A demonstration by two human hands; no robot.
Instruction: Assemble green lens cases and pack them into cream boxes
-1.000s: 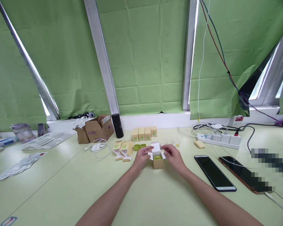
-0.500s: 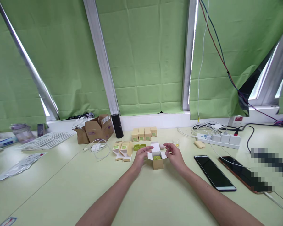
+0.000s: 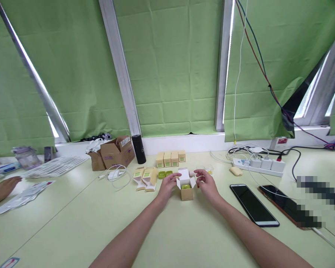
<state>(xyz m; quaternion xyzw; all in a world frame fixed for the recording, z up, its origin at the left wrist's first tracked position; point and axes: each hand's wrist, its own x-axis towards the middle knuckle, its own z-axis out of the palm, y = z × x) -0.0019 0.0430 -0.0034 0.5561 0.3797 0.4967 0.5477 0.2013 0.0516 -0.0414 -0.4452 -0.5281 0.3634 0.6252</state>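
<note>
1. The small box (image 3: 187,193) stands upright on the surface (image 3: 167,238), mid-scene and just near of a row of closed boxes (image 3: 171,159). Its white flaps are raised, and a green pot (image 3: 186,186) sits in its mouth.
2. Our left hand (image 3: 169,185) pinches the left flap. Our right hand (image 3: 208,184) curls its thumb and forefinger onto the right flap, though that pinch is too small for us to see sharply.
3. Neither hand grips the body of the box, so we judge that an uneven pull on the thin flaps could tip it or crease the card.
4. If it tips, the pot could roll out toward the two loose green pots (image 3: 165,174) and the flat boxes (image 3: 144,178) just to the left.
5. The pot sits high, so a flap pressed down on it could buckle.
6. Our right forearm lies near a phone (image 3: 254,204), and a wide sweep could push it.
</note>
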